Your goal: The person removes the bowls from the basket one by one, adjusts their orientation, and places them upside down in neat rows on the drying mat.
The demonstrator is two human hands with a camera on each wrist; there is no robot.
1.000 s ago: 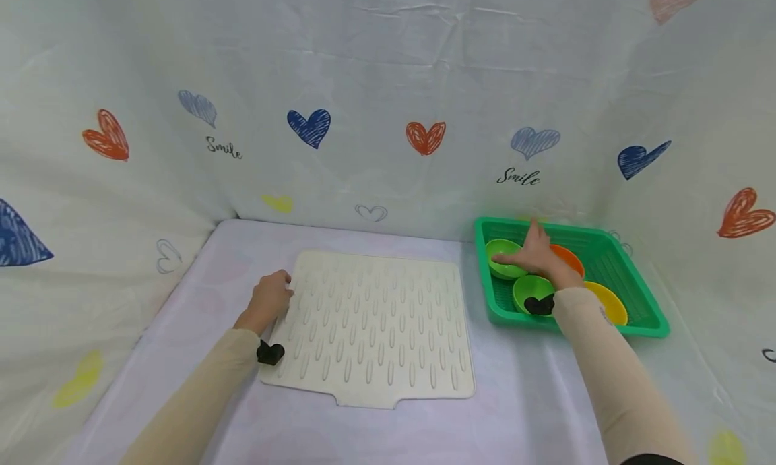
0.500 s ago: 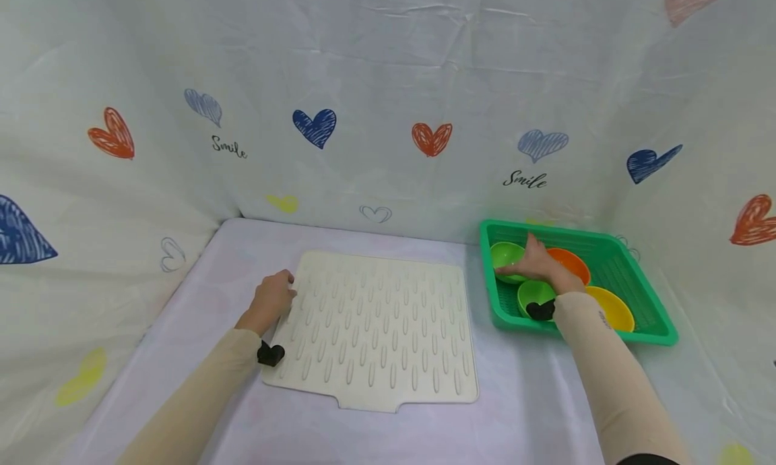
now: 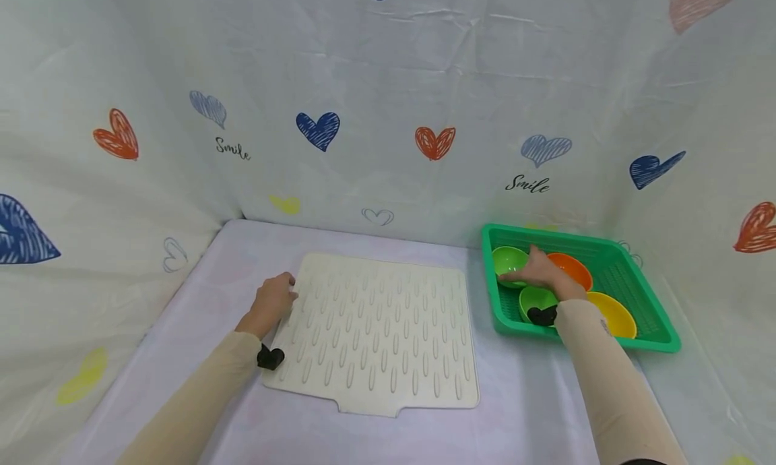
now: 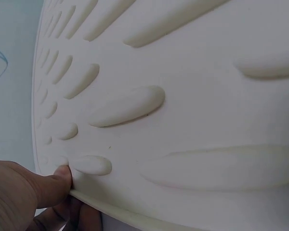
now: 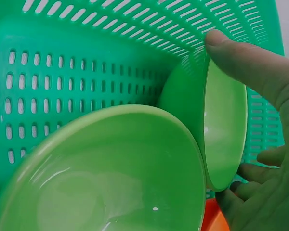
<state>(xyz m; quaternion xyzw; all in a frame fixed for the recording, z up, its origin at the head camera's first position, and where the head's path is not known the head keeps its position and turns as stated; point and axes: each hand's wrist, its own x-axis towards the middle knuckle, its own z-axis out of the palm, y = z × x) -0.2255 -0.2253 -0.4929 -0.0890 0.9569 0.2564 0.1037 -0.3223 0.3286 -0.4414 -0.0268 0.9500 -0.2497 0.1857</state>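
patterned backdrop (image 3: 364, 74); pale tabletop (image 3: 515, 411); left hand (image 3: 270, 302) pinches mat (image 3: 376, 337); right hand (image 3: 545, 275), spread, grips bowl (image 5: 225, 125)

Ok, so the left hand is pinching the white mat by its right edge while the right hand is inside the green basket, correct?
Not quite: the left hand pinches the white mat by its left edge, as the head view shows. The right hand is inside the green basket.
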